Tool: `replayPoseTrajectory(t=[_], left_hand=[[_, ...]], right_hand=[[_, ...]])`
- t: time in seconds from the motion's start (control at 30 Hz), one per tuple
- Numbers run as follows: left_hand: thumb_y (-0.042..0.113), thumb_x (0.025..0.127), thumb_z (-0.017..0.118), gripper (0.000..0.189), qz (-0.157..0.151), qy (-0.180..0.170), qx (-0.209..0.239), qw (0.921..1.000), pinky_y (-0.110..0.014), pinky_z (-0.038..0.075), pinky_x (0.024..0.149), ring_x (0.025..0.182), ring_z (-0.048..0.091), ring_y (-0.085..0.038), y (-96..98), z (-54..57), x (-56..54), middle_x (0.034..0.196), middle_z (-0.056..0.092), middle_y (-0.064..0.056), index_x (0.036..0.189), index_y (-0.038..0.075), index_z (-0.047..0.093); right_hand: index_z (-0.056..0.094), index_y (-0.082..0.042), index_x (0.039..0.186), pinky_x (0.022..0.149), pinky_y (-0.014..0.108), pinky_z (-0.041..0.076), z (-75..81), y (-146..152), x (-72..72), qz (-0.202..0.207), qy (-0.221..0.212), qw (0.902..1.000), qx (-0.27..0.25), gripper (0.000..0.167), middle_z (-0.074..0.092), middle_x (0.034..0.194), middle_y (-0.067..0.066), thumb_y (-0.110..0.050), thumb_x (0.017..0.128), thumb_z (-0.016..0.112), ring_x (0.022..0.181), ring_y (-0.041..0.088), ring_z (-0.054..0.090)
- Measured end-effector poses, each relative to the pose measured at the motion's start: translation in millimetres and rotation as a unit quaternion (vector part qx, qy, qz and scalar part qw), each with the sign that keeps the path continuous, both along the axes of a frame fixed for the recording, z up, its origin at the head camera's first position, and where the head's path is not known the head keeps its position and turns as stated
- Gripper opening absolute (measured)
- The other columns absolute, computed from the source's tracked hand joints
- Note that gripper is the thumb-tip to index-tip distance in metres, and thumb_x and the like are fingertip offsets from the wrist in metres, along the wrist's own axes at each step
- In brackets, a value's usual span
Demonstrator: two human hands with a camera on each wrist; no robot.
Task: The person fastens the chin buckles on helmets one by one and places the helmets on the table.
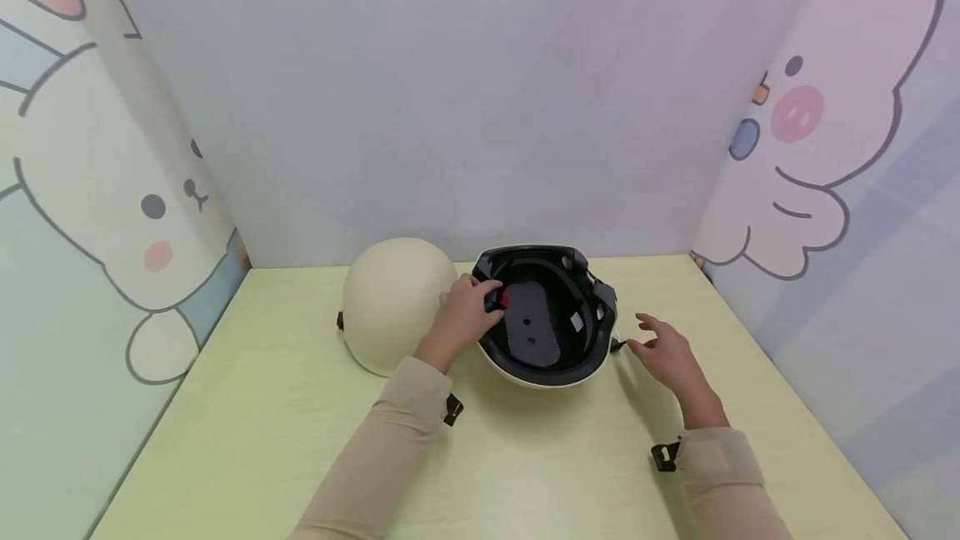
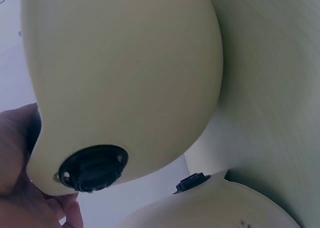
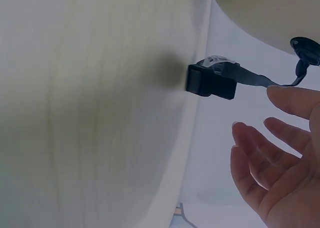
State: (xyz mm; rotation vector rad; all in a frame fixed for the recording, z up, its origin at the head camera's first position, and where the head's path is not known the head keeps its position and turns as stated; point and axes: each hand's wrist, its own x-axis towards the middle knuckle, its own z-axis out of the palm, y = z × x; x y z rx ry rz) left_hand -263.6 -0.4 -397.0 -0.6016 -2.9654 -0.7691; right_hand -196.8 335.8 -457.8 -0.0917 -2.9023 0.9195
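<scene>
An upturned cream helmet [image 1: 555, 385] lies on the table with its black padded inside facing up. My left hand [image 1: 462, 315] reaches over its left rim, thumb and fingers around a black strap buckle with a red part [image 1: 504, 300]. In the left wrist view the helmet shell [image 2: 130, 78] partly hides that hand [image 2: 15, 173]. On the right side, my right hand [image 1: 667, 357] stands with spread, loosely bent fingers beside a dangling strap [image 1: 618, 345]. The right wrist view shows the strap's black buckle [image 3: 211, 82] hanging clear of the palm; whether the thumb touches the strap I cannot tell.
A second cream helmet [image 1: 397, 298] sits dome up just left of the first one, behind my left forearm. The pale yellow table [image 1: 555, 465] ends at a grey back wall [image 1: 480, 107]. Side panels with cartoon animals flank it.
</scene>
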Motion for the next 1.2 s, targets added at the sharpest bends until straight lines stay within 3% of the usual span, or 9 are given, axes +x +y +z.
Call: replayPoseTrajectory(t=[0.27,0.43,0.7,0.97,1.2], left_hand=[[0.019,0.094,0.068,0.036,0.011,0.014,-0.014,0.9997,-0.039,0.033,0.077,0.1,0.05,-0.026,2.4,0.2,1.5,0.114,0.052,-0.012,0.129,0.019,0.064],[0.016,0.093,0.068,0.027,0.015,0.032,-0.007,0.9994,-0.039,0.034,0.075,0.098,0.049,-0.025,1.8,-2.6,2.0,0.111,0.052,-0.009,0.12,0.018,0.067],[0.019,0.094,0.068,0.026,0.02,0.05,0.001,0.9985,-0.039,0.032,0.073,0.097,0.052,-0.025,1.9,-4.9,4.1,0.114,0.054,-0.009,0.12,0.019,0.067],[0.021,0.094,0.069,0.028,0.015,0.05,0.015,0.9985,-0.04,0.032,0.075,0.099,0.053,-0.025,3.0,-6.7,5.8,0.114,0.054,-0.009,0.121,0.019,0.066],[0.021,0.094,0.068,0.029,0.013,0.054,0.029,0.998,-0.04,0.031,0.075,0.097,0.055,-0.024,4.2,-7.1,5.6,0.116,0.054,-0.01,0.122,0.018,0.065]], right_hand=[[0.043,0.011,0.138,0.083,0.054,0.047,-6.9,-3,-5.3,-0.003,-0.062,0.9978,0.022,0.059,0.051,0.128,0.035,-0.021,0.093,0.063,0.105,0.046,0.058],[0.046,0.014,0.133,0.089,0.057,0.043,-6.6,-7,-8.4,-0.01,-0.074,0.9964,0.041,0.06,0.054,0.122,0.037,-0.025,0.092,0.065,0.11,0.052,0.052],[0.052,0.016,0.123,0.083,0.053,0.046,-5.6,-12,-12.0,-0.039,-0.107,0.9925,0.043,0.057,0.058,0.113,0.034,-0.029,0.09,0.068,0.1,0.045,0.057],[0.062,0.015,0.108,0.074,0.05,0.048,-5.9,-12,-15.4,-0.047,-0.107,0.9911,0.064,0.042,0.064,0.1,0.028,-0.023,0.091,0.066,0.086,0.037,0.061],[0.063,0.013,0.107,0.075,0.05,0.048,-5.6,-12,-17.2,-0.051,-0.094,0.9923,0.062,0.038,0.063,0.101,0.028,-0.021,0.091,0.065,0.087,0.039,0.06]])
